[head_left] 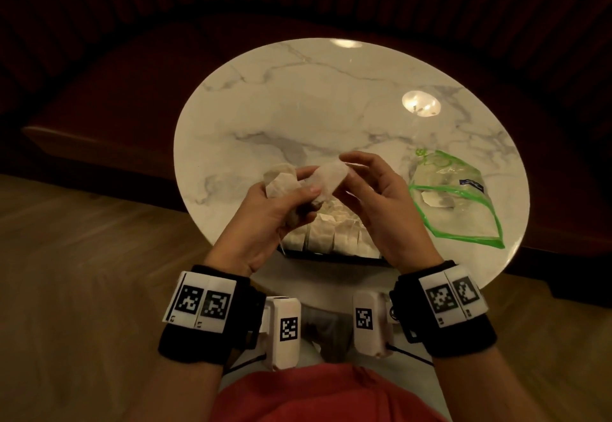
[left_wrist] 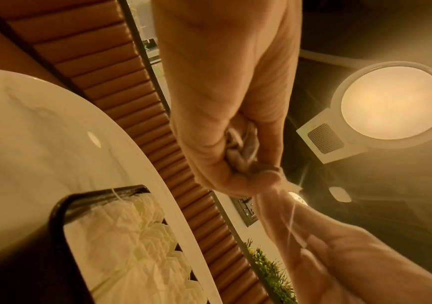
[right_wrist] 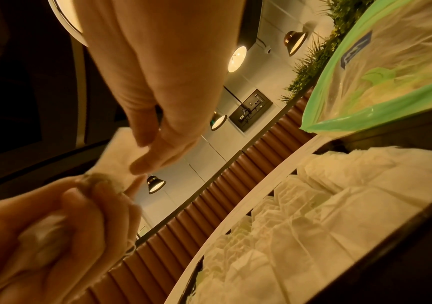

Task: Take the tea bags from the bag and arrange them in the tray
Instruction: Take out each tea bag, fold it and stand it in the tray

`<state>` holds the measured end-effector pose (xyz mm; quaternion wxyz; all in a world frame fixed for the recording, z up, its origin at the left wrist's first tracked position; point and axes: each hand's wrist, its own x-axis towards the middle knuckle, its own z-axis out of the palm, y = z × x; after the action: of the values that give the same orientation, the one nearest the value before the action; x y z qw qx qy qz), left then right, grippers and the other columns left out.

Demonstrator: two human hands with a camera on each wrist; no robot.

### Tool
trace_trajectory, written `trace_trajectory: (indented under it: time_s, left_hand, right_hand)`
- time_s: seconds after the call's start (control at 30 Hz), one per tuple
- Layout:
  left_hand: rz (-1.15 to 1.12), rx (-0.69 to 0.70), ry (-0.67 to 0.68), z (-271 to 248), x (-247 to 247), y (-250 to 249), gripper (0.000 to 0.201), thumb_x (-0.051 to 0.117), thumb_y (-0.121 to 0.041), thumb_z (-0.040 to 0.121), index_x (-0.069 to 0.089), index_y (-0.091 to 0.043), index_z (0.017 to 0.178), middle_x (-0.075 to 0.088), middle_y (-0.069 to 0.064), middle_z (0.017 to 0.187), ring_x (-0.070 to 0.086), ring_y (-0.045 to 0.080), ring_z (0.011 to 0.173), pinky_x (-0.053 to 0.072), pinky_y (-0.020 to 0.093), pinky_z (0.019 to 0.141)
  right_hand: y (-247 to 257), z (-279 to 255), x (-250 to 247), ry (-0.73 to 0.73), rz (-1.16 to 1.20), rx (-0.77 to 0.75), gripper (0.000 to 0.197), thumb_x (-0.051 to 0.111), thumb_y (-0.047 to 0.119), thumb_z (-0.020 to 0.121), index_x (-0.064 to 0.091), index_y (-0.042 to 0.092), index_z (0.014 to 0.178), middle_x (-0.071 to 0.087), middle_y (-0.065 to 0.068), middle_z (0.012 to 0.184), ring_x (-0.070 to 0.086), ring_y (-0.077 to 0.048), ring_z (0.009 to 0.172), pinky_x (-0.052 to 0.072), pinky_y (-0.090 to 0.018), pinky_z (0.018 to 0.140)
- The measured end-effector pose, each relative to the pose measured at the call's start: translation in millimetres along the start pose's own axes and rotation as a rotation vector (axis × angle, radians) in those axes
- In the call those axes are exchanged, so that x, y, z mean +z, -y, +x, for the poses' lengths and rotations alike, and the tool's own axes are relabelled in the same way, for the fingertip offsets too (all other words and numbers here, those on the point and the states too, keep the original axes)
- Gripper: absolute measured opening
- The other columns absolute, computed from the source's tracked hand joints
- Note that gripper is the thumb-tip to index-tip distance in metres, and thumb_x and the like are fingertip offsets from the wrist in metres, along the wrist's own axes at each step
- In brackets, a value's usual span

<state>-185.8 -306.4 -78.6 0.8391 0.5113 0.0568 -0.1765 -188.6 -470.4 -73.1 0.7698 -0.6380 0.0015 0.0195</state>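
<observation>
My left hand (head_left: 291, 189) grips a bunch of pale tea bags (head_left: 280, 181) above the tray; in the left wrist view the bunch (left_wrist: 240, 152) is bundled in the fist and thin strings hang from it. My right hand (head_left: 347, 169) pinches one tea bag (head_left: 331, 176) at the edge of that bunch, seen also in the right wrist view (right_wrist: 115, 152). Under both hands lies the black tray (head_left: 331, 257) with rows of tea bags (head_left: 331, 236) standing in it. The clear plastic bag (head_left: 453, 196) with a green zip edge lies to the right, with tea bags inside.
The round white marble table (head_left: 298, 116) bears the tray at its near edge. A dark ribbed bench (left_wrist: 121, 98) curves round the table's far side. Wooden floor (head_left: 82, 239) lies to the left.
</observation>
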Motion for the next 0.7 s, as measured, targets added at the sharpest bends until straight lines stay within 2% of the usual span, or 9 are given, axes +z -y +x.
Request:
trace_trajectory:
  time_s: [0.07,0.13,0.27,0.37,0.43,0.57,0.63,0.7]
  left_hand:
    - [-0.027,0.051,-0.052,1.9,2.0,1.1,0.031,0.066,-0.005,0.085,0.066,-0.008,0.116,0.074,0.007,0.095,0.07,0.014,0.082,0.055,0.021,0.065]
    - [-0.052,0.105,-0.095,2.9,4.3,1.7,0.03,0.066,-0.003,0.085,0.065,-0.005,0.114,0.074,0.008,0.093,0.071,0.016,0.083,0.057,0.023,0.067]
    - [-0.034,0.16,-0.084,1.5,8.4,2.0,0.019,0.063,-0.004,0.089,0.065,-0.01,0.107,0.075,0.007,0.091,0.072,0.017,0.084,0.057,0.025,0.069]
    - [0.013,0.151,-0.058,0.5,8.7,2.4,0.024,0.061,-0.011,0.093,0.064,-0.012,0.116,0.075,0.008,0.101,0.072,0.021,0.094,0.057,0.027,0.073]
    - [0.047,0.144,-0.06,0.6,6.6,3.2,0.027,0.062,-0.013,0.093,0.064,-0.011,0.12,0.074,0.01,0.106,0.071,0.024,0.098,0.056,0.026,0.072]
    - [0.097,0.167,-0.069,0.4,5.8,4.7,0.017,0.063,-0.011,0.091,0.069,-0.015,0.107,0.074,0.008,0.097,0.071,0.018,0.089,0.052,0.022,0.064]
    - [0.094,0.199,-0.077,0.9,6.8,4.9,0.015,0.064,-0.008,0.091,0.07,-0.015,0.103,0.074,0.006,0.092,0.071,0.017,0.087,0.053,0.022,0.064]
    - [0.092,0.227,-0.083,1.4,7.2,4.5,0.015,0.065,-0.005,0.089,0.07,-0.015,0.099,0.074,0.003,0.087,0.07,0.015,0.085,0.053,0.023,0.064]
  right_hand:
    - [0.7,-2.1,3.0,-0.034,0.075,0.019,0.025,0.053,0.015,0.097,0.05,0.01,0.121,0.065,-0.013,0.109,0.068,-0.021,0.096,0.055,-0.03,0.084]
    - [1.8,-5.0,4.9,-0.013,0.048,-0.014,0.031,0.058,0.018,0.094,0.046,0.016,0.122,0.063,-0.013,0.112,0.069,-0.022,0.095,0.057,-0.036,0.084]
    - [4.3,-6.7,7.7,0.023,-0.159,-0.164,0.031,0.065,0.003,0.09,0.052,0.018,0.113,0.063,-0.013,0.111,0.068,-0.027,0.099,0.059,-0.04,0.082]
    - [4.8,-3.7,3.1,-0.009,-0.23,-0.243,0.03,0.063,-0.004,0.089,0.055,0.017,0.111,0.066,-0.011,0.109,0.067,-0.029,0.102,0.056,-0.048,0.086]
    - [5.0,-3.4,0.3,-0.035,-0.247,-0.259,0.036,0.064,-0.004,0.088,0.054,0.02,0.113,0.065,-0.006,0.11,0.068,-0.029,0.098,0.057,-0.046,0.086]
    - [5.2,-4.5,-0.4,-0.061,-0.248,-0.27,0.039,0.063,-0.006,0.088,0.052,0.024,0.112,0.062,0.009,0.111,0.069,-0.018,0.085,0.056,-0.031,0.085]
    - [6.0,-4.8,-1.1,-0.044,-0.251,-0.269,0.031,0.062,-0.004,0.09,0.058,0.021,0.108,0.066,0.013,0.108,0.068,-0.013,0.089,0.055,-0.031,0.087]
    - [6.5,-4.7,-2.0,-0.005,-0.297,-0.266,0.023,0.063,0.001,0.09,0.065,0.019,0.104,0.07,0.009,0.105,0.069,-0.013,0.096,0.055,-0.032,0.088]
